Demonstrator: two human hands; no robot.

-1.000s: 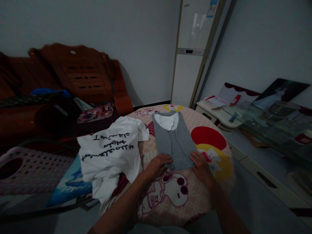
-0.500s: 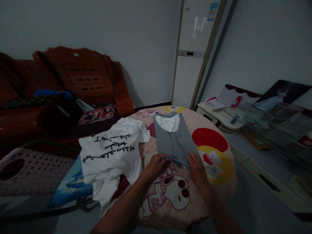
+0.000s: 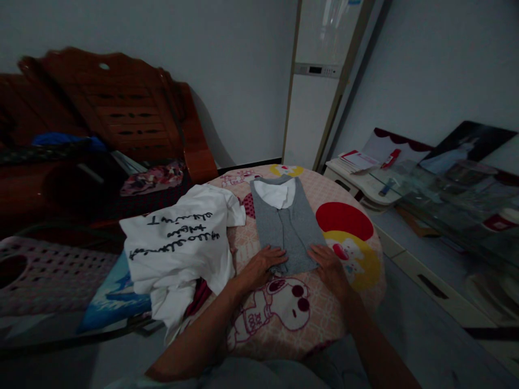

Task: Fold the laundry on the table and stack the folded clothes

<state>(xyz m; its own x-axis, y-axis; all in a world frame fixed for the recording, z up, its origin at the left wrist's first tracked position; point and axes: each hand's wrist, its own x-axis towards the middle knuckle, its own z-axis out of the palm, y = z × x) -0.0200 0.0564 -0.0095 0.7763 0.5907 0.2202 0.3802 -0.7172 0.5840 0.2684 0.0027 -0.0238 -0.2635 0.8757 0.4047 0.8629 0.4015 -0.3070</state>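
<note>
A folded grey garment (image 3: 290, 232) with a white patch inside its neck opening lies on the round table (image 3: 344, 189), neckline pointing away from me. My left hand (image 3: 265, 263) rests on its lower left corner with fingers stretched out over the cloth. Across from it, my right hand (image 3: 327, 266) lies flat on the lower right edge, fingers spread. Left of the grey garment, a crumpled white T-shirt (image 3: 182, 243) with black handwriting-style lettering hangs over the table's left edge.
A wooden bench (image 3: 121, 113) holding cloths and a blue item stands behind at left. A pink woven chair (image 3: 40, 275) and a blue cushion (image 3: 113, 297) are near left. A white cabinet (image 3: 401, 251) with a glass top stands right, a tall air conditioner (image 3: 310, 113) behind.
The bunched lower edge of the grey garment now lies flatter. My left hand has moved from gripping that edge to lying on the cloth. The camera view has shifted slightly.
</note>
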